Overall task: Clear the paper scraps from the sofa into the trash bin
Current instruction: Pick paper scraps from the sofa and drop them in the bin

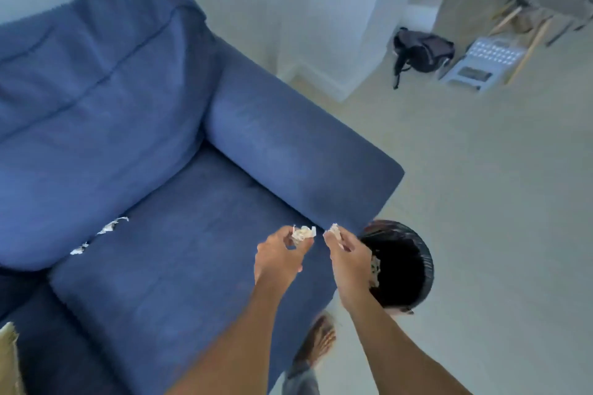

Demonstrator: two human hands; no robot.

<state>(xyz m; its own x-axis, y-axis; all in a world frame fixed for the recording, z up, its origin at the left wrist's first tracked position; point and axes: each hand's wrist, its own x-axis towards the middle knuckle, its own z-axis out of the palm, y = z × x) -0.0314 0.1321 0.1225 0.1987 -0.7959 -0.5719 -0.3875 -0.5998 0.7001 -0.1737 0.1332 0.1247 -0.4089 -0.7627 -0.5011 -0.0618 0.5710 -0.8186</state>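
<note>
The sofa's armrest (288, 151) stands between the seat cushion (179, 250) and the bin (414, 263). Bare floor (481, 218) lies open to the bin's right and far side.

White paper scraps (107, 228) along blue sofa (179, 234) seam, black-lined trash bin (407, 263) beside armrest

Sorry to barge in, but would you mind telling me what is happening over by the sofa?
A person is clearing torn paper off a blue sofa. The left hand pinches a crumpled scrap, and the right hand holds a smaller piece, both near the black-lined trash bin on the floor beside the armrest. Some paper already lies in the bin. A few scraps are left along the crease between seat and back cushion.
</note>
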